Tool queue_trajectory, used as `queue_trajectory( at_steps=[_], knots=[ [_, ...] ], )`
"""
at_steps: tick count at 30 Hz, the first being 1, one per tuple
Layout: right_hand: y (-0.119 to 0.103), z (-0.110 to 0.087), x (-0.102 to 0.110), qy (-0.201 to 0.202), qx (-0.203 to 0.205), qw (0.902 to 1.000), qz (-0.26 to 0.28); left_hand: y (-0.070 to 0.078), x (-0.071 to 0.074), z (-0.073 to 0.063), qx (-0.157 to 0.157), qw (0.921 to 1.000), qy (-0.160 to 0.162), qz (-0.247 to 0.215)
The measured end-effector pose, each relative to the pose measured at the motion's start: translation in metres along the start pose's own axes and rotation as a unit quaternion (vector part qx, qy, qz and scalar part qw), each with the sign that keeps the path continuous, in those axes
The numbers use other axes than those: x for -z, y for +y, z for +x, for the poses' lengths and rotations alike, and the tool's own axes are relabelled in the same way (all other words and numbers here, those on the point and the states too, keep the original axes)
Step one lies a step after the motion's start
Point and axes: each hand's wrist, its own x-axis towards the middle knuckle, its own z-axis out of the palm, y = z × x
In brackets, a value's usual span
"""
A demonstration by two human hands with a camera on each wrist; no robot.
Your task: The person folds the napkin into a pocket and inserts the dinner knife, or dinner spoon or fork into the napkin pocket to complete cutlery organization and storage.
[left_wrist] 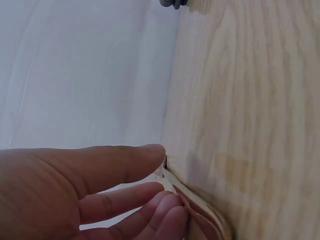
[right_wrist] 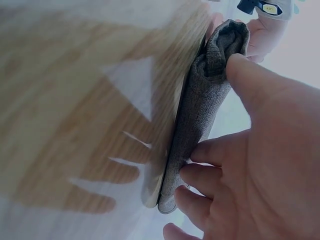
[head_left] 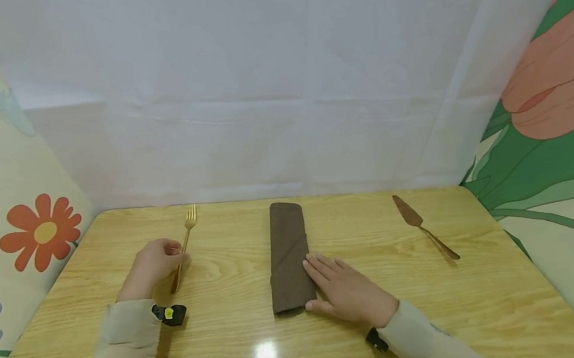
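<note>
A dark brown cloth napkin [head_left: 287,252], folded into a long roll, lies lengthwise in the middle of the table. My right hand [head_left: 343,290] rests at its near right side, fingers extended and fingertips touching the cloth. The right wrist view shows the layered end of the napkin [right_wrist: 200,100] beside my thumb. To the left, a gold fork [head_left: 190,217] points its tines at the far edge. My left hand [head_left: 157,262] pinches its handle between thumb and fingers; part of the handle is hidden behind the fingertips.
A copper-coloured cake server [head_left: 411,214] lies at an angle on the right of the wooden table [head_left: 229,341]. A white sheet [head_left: 280,89] hangs along the far edge, and walls painted with flowers [head_left: 43,232] stand at both sides.
</note>
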Motion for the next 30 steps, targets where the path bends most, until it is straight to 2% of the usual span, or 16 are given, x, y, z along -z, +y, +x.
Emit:
queue_trajectory(
  at_steps=[5,12,23,30],
  knots=[
    [0.000,0.000,0.001,0.000,0.000,1.0000,-0.005,0.003,-0.003,0.000,0.003,1.0000,-0.004,-0.001],
    [-0.001,-0.001,0.003,-0.004,0.005,0.9999,-0.008,0.009,-0.007,0.001,0.006,0.9991,0.017,0.038],
    [0.002,0.003,0.000,-0.006,0.007,1.0000,0.004,0.012,-0.009,-0.001,0.035,0.9980,0.009,0.051],
    [0.003,0.002,0.001,-0.012,0.002,0.9999,0.004,0.012,-0.016,0.000,0.025,0.9982,-0.005,0.054]
  ],
)
